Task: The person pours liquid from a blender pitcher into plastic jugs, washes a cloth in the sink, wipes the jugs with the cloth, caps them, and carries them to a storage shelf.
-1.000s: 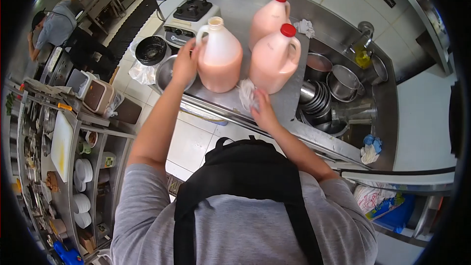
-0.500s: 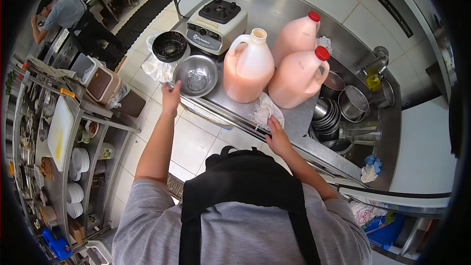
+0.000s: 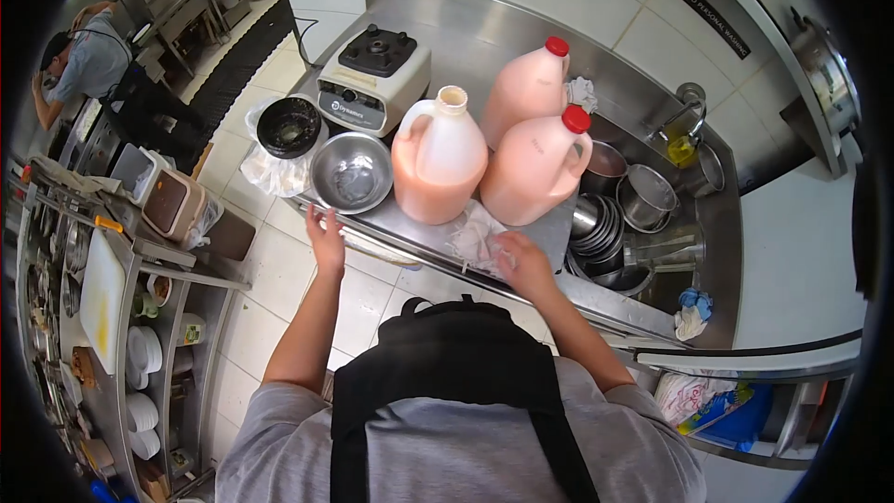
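My left hand (image 3: pixel 326 240) is held off the front edge of the counter, fingers apart and nothing in them, just below a metal bowl (image 3: pixel 352 173). At the counter's front, the fingers of my right hand (image 3: pixel 527 264) are curled at the right side of a crumpled white cloth (image 3: pixel 477 235); the fingertips are partly hidden. Behind the cloth stands an uncapped plastic jug (image 3: pixel 438 172), partly filled with pinkish-orange liquid. Two fuller jugs with red caps, a nearer jug (image 3: pixel 531 172) and a farther jug (image 3: pixel 521 88), stand to its right.
A blender base (image 3: pixel 372 79) and a black round container (image 3: pixel 289 127) on white plastic stand at the left. On the right, a sink (image 3: pixel 731 251) holds metal pots and pans. A shelf rack (image 3: pixel 182 354) with plates is at far left. Another person (image 3: pixel 98 65) stands beyond it.
The view has shifted, so the counter appears further left and lower. My left hand has come away from the bowl's rim. My right hand has moved along the cloth to its right side.
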`<state>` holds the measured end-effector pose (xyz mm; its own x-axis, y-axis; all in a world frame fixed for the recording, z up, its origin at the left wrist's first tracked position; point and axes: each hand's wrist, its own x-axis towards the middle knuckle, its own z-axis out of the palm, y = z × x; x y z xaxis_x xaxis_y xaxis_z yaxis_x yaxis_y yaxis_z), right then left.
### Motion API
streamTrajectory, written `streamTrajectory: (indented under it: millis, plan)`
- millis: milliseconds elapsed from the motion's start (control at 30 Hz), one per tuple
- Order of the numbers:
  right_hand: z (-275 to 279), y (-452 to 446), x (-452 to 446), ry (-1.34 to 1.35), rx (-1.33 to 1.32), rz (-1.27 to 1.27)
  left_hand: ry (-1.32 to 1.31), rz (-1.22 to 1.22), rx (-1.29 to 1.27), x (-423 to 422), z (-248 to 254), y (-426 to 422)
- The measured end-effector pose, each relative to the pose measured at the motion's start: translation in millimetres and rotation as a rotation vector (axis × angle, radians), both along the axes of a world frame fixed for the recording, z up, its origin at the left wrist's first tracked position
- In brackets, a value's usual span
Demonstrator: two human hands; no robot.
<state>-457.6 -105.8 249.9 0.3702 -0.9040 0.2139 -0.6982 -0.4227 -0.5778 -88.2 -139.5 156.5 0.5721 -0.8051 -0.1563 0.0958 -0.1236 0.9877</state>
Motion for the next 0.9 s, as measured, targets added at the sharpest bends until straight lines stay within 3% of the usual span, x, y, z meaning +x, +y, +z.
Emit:
streamTrajectory:
  millis: [133,200,267,300,333,467,533,667,733,900]
  plan:
    - [108,-56,-39,-0.101,-0.492,-0.14,-0.266,0.158,0.034,3,-16,20]
    - [177,-80,-39,0.028,-0.488,-0.075,-0.429,0.133,0.057,-6,-11,37]
    - [200,-108,-49,0.102,-0.489,-0.01,-0.613,0.081,0.018,-15,-12,55]
    - [208,-121,-56,0.235,-0.304,0.087,-0.624,0.048,0.025,-19,-11,64]
    - [215,-131,-58,0.372,-0.118,0.187,-0.631,0.019,0.036,-22,-12,74]
    - [230,-142,-47,0.583,-0.1,0.247,-0.634,0.067,0.151,-27,-40,121]
    - [227,-146,-49,0.604,-0.162,0.316,-0.599,0.163,0.388,-23,-70,149]
    - [220,-146,-41,0.652,-0.188,0.283,-0.591,0.263,0.577,-16,-101,203]
    - [214,-148,-34,0.693,-0.206,0.13,-0.515,0.232,0.709,-6,-107,220]
    - [201,-151,-28,0.596,-0.238,0.032,-0.536,0.456,0.609,57,-126,179]
